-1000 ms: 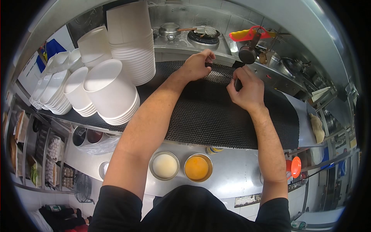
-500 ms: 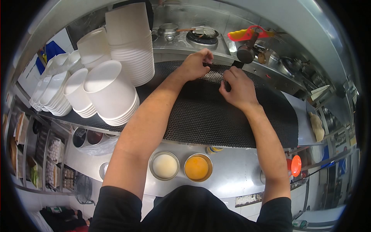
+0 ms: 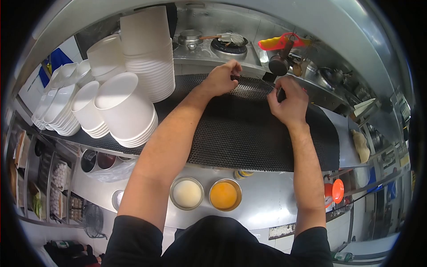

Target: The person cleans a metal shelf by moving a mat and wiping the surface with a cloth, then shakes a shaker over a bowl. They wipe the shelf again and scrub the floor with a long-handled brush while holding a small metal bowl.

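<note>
A black mesh mat (image 3: 240, 142) covers the raised metal shelf in front of me. My left hand (image 3: 221, 80) is closed at the mat's far edge, with thumb and fingers pinching it. Farther right along the same edge, my right hand (image 3: 291, 100) is also closed on the mat; its fingertips are partly hidden. Between the hands the mesh curves and catches the light. A thin dark line runs from the right fingertips toward the left, and I cannot make out what it is. Left of my left forearm stand stacks of white paper tubs (image 3: 126, 109).
Below the shelf, a metal bowl of pale granules (image 3: 187, 194) and a metal bowl of orange-yellow liquid (image 3: 223, 196) stand on the steel counter (image 3: 262, 204). Beyond are a stove with a whisk (image 3: 231, 39) and a hanging ladle (image 3: 279, 65). Egg trays (image 3: 61, 175) fill a rack at left.
My right hand has moved to the right along the mat's far edge, widening the gap between my hands. My left hand stays nearly in place. The view has shifted slightly.
</note>
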Available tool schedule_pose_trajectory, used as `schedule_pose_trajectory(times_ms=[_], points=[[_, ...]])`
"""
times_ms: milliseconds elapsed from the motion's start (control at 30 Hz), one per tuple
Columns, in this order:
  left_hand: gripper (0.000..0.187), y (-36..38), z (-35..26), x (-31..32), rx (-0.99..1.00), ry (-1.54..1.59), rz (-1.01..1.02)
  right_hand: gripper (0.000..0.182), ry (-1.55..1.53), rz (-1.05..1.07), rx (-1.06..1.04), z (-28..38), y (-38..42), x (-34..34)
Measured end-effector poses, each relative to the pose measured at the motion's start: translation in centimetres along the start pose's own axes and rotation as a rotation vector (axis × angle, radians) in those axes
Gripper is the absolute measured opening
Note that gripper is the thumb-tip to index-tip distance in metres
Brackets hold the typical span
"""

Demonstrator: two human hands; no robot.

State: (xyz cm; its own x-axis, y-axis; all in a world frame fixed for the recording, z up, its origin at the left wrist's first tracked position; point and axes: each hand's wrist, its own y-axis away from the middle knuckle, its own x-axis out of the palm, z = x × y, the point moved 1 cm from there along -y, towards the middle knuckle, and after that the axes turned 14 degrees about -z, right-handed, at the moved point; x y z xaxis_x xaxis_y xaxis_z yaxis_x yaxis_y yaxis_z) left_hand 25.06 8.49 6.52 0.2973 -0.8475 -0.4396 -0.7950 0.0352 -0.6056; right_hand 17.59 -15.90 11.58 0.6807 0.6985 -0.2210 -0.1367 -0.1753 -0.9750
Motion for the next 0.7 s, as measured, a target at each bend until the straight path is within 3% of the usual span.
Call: schedule_pose_trajectory(times_ms=[300, 400, 500, 700], points=[[0.049, 0.1, -0.3, 0.1, -0.030, -0.033, 0.004, 0.016, 0.021, 0.036, 0.027, -0.3, 0.2, 0.2], [0.061, 1.2, -0.3, 0.7, 0.171, -0.405, -0.095, 0.016, 0.019, 0.008, 0.024, -0.5, 0.2, 0.3], [0.066, 1.3, 1.2, 1.3, 0.244, -0.551, -0.309, 0.016, 0.029, 0.000, 0.007, -0.6, 0.4, 0.4], [0.060, 1.2, 1.2, 1.7, 0.097, -0.590, -0.122, 0.014, -0.070, -0.034, -0.005, -0.1, -0.1, -0.2]])
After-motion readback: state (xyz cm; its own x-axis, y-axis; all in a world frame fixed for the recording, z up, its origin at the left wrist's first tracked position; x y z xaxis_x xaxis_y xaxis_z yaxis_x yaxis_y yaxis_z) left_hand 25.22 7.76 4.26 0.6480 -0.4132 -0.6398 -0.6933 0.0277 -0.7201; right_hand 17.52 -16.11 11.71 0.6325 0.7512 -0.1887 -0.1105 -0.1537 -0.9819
